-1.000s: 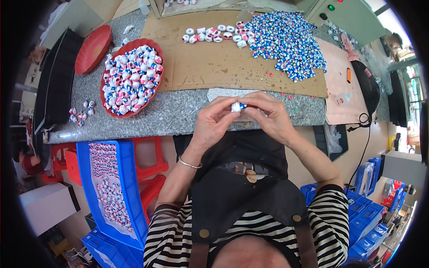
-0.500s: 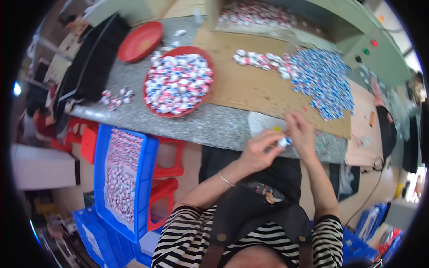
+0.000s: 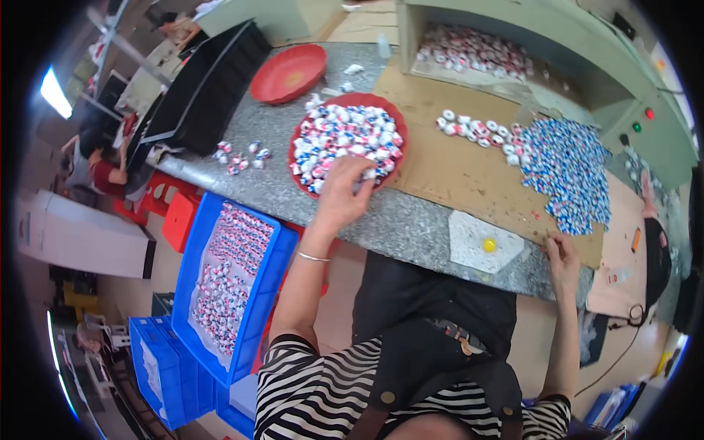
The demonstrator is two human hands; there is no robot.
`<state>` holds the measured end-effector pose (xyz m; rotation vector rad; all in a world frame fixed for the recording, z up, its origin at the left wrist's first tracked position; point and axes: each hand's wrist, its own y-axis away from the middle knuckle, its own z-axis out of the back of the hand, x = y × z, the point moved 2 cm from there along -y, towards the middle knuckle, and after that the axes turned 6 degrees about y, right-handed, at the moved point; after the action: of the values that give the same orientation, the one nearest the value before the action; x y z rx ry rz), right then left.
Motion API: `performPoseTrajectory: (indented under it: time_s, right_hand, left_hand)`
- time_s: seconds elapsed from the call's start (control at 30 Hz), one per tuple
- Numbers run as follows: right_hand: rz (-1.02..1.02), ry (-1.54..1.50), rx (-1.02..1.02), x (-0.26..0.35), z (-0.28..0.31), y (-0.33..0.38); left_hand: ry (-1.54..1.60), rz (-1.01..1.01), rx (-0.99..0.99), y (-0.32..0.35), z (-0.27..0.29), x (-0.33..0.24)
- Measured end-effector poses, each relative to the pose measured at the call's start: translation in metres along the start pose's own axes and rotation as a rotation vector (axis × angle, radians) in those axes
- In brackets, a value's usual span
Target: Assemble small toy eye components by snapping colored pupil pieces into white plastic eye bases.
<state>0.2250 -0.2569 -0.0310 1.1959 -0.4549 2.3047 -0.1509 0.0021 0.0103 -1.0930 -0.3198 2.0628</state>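
My left hand is over the near rim of a red bowl heaped with small round white, blue and pink pieces. Between its thumb and fingertips is a small whitish round piece. Farther right, my right hand rests at the cardboard's near edge, fingers curled together; whether anything is in them is too small to tell. A white sheet bearing a yellow blob lies between my hands. Beyond my right hand spreads a pile of blue-and-white pieces, joined by a row of white-and-red pieces.
Cardboard covers part of the grey speckled table. An empty-looking red bowl, a black bin and a few loose pieces are left. Below stands a blue crate of pieces. A green-grey cabinet stands behind.
My left hand has moved from in front of me, leftward to the red bowl, with the small round piece. My right hand has parted from it and moved right to the cardboard's edge.
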Motion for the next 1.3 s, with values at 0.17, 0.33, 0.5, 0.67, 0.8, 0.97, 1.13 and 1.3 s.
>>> performPoseTrajectory:
  time_s: [0.17, 0.33, 0.5, 0.67, 0.8, 0.97, 1.13, 1.3]
  right_hand:
    - [0.128, 0.305, -0.15, 0.006, 0.008, -0.007]
    - [0.312, 0.326, -0.136, 0.022, -0.004, -0.029]
    - [0.511, 0.465, -0.133, 0.035, -0.015, -0.048]
    - [0.545, 0.593, -0.066, 0.031, -0.033, -0.073]
    - [0.525, 0.526, -0.152, 0.041, -0.029, -0.08]
    - [0.425, 0.378, -0.122, 0.035, -0.002, -0.065]
    - [0.746, 0.531, 0.026, 0.044, -0.034, -0.083]
    - [0.949, 0.78, 0.143, 0.051, -0.057, -0.119]
  left_hand:
    - [-0.358, -0.057, -0.103, -0.007, 0.022, 0.032]
    - [-0.251, 0.021, -0.002, -0.027, 0.008, 0.041]
    - [-0.249, -0.112, -0.27, -0.032, -0.01, -0.03]
    - [0.36, 0.072, 0.142, -0.059, -0.102, -0.098]
    - [0.263, -0.126, 0.152, -0.094, -0.201, -0.074]
    - [0.004, -0.12, 0.343, -0.112, -0.243, -0.062]
    - [0.439, 0.189, 0.368, -0.101, -0.198, -0.082]
    - [1.437, 0.728, 0.322, -0.028, -0.146, -0.076]
